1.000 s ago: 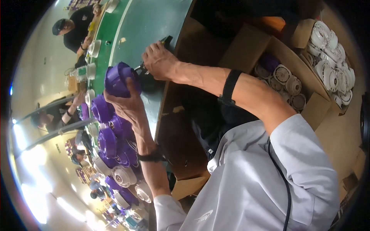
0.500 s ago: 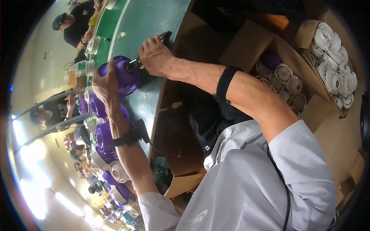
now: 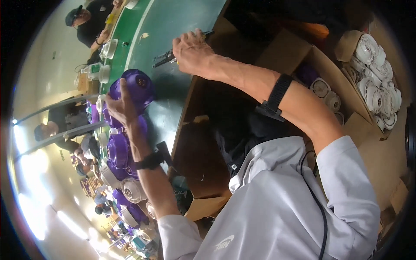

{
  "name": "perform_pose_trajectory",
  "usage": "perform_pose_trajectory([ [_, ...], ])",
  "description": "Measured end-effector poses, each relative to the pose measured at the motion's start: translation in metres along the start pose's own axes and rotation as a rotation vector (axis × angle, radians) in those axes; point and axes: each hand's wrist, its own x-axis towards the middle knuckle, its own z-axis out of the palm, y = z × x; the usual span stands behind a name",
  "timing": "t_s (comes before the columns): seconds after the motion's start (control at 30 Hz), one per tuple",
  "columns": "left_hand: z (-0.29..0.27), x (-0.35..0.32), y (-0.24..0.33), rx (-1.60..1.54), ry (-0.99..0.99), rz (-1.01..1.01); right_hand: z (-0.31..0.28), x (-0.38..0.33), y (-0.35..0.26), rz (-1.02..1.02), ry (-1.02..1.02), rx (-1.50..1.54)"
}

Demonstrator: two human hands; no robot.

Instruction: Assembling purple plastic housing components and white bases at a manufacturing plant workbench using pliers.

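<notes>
The round part (image 3: 135, 86) is purple. The table (image 3: 182, 26) is green. The tool (image 3: 167, 56) is black. The boxes (image 3: 299, 56) are brown, with white round parts (image 3: 377, 86) inside. The sleeve (image 3: 281, 208) is grey.

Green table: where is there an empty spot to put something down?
The green table is bare above the right hand and its dark tool, up toward the far end. A smaller bare strip lies below that hand, beside the purple part in the left hand. The table's left edge is crowded with purple and white parts.
</notes>
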Motion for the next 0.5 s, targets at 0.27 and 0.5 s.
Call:
perform_pose_trajectory([
  [0.27, 0.005, -0.028, 0.016, -0.332, 0.101, -0.059, -0.014, 0.0, -0.044, 0.124, -0.242, -0.153],
  [0.5, 0.002, -0.04, 0.029, -0.395, 0.142, -0.011, 0.016, -0.008, -0.052, 0.074, 0.102, -0.304],
])
